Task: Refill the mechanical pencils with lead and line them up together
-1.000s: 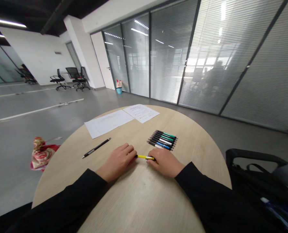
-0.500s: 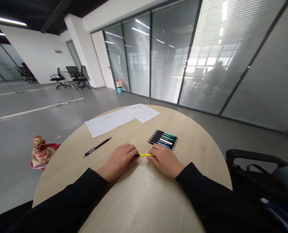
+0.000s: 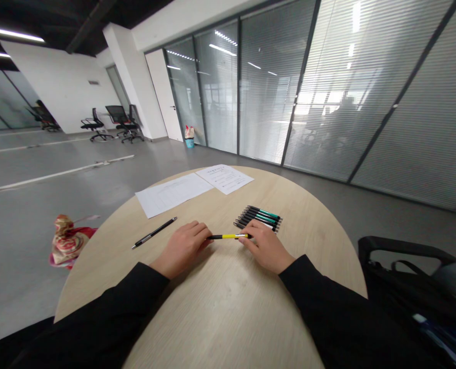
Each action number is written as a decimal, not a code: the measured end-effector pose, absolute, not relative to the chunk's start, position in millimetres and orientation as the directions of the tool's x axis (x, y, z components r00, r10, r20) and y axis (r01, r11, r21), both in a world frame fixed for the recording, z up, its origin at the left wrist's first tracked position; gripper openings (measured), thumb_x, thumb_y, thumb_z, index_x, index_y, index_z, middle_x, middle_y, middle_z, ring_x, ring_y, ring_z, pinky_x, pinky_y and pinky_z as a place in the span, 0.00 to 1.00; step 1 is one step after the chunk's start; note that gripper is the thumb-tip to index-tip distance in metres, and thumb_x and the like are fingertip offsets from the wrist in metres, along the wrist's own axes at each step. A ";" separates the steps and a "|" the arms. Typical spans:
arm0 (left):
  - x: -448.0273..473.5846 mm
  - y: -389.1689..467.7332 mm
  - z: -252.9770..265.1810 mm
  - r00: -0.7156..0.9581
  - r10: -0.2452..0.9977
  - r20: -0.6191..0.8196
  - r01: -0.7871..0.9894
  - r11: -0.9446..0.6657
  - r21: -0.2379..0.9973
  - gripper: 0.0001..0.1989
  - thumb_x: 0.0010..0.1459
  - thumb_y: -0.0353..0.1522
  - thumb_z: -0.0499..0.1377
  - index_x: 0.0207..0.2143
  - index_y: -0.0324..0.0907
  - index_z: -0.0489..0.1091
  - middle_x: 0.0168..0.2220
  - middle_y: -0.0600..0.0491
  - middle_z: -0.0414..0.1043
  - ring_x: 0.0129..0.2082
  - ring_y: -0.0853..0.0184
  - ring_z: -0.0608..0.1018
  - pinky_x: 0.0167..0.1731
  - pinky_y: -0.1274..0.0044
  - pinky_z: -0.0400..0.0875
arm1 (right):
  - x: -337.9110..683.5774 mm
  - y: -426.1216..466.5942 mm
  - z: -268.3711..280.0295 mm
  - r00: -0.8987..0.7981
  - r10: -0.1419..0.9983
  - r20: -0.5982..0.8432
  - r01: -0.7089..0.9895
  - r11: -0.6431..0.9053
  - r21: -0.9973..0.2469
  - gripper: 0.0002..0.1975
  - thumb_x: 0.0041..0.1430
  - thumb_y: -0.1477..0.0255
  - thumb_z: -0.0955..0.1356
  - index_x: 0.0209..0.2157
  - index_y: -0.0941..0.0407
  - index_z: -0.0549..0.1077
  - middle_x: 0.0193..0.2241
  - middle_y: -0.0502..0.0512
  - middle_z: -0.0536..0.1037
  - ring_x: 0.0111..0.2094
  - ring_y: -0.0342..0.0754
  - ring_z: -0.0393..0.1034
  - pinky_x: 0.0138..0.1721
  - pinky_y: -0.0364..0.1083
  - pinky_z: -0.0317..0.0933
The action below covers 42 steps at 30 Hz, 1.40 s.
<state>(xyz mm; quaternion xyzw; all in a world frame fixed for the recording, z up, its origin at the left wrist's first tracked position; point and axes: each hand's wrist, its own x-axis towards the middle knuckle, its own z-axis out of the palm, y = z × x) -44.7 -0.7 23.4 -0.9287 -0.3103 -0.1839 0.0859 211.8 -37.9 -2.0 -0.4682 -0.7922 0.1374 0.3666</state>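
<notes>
A yellow pen with black ends (image 3: 228, 236) lies crosswise between my two hands, just above or on the table. My left hand (image 3: 187, 247) is closed on its dark left end, the fingertips curled over and partly hiding it. At the other end, the thumb and fingers of my right hand (image 3: 267, 247) pinch the pen. Right behind that hand, several pens (image 3: 264, 212) with green, white and black barrels lie side by side in a row, and the hand covers the nearest ones. A single black pen (image 3: 154, 233) rests apart, to the left of my left hand.
Two printed sheets of paper (image 3: 174, 193) lie at the far side of the round wooden table (image 3: 228, 318). A black chair (image 3: 405, 251) with a bag stands at the right. A patterned bundle (image 3: 68, 241) sits beyond the table's left edge.
Both hands have moved slightly away from me with the yellow pen. They are a little farther apart, so more of the pen shows. The right hand now covers the nearest pens of the row.
</notes>
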 end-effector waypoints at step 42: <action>-54.2 5.7 19.3 0.687 0.638 0.349 0.672 -0.740 0.030 0.08 0.65 0.30 0.52 0.35 0.40 0.70 0.34 0.48 0.71 0.33 0.63 0.73 0.32 0.73 0.67 | 220.1 -30.8 -1.8 -0.125 0.886 0.447 0.614 0.422 -0.667 0.07 0.60 0.78 0.66 0.35 0.57 0.78 0.32 0.54 0.80 0.33 0.47 0.72 0.37 0.45 0.61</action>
